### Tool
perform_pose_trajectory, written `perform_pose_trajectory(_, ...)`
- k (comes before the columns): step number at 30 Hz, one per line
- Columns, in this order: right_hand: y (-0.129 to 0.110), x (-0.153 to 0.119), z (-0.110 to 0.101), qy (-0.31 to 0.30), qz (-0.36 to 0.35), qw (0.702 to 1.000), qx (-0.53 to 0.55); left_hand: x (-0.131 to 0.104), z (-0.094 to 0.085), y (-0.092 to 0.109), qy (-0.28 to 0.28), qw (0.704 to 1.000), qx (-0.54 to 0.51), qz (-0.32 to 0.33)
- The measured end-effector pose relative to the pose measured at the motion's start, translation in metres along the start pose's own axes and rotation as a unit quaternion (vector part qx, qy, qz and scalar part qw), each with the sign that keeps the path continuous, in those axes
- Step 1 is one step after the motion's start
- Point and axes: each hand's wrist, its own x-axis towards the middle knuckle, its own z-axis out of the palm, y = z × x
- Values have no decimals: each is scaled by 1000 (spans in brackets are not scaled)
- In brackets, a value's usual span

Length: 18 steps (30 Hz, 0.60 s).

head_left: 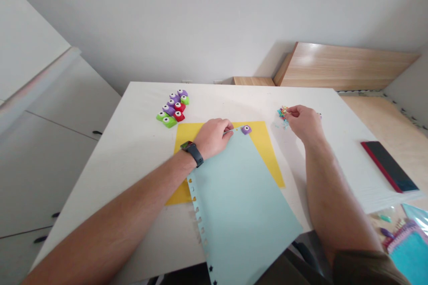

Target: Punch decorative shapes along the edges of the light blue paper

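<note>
left hand [214, 137] clamped on blue sheet [240, 200] at its top edge, thumb and fingers pinching. purple punch [246, 130] at the sheet's top right corner, near those fingers. blue sheet partly over yellow sheet [267, 153], cut-outs down its left edge. right hand [304, 122] at loose bits [282, 112] piled on table [143, 151]; fingertips close together, can't tell if a bit is held. other punches [172, 107] grouped far left. clear pack [392, 211] lower right, green piece [385, 218] in or under it, can't tell which.
</note>
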Motion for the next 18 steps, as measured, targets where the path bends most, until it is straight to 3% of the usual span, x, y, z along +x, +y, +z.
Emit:
perform_pose_trajectory(4,-16,-10,4,-7,-56,997,44,0,1,0,0,1000,2,2)
perform_pose_trajectory(9,-56,-43,16,-111,-207,965,114,-1,0,1,-1,1000,7,-2)
perform_pose_trajectory(11,-67,-54,21,-125,-253,952,121,-1,-1,1,-2,1000,7,-3)
perform_pose_trajectory(18,-74,-63,31,-137,-308,937,95,-1,-1,2,-2,1000,11,-7)
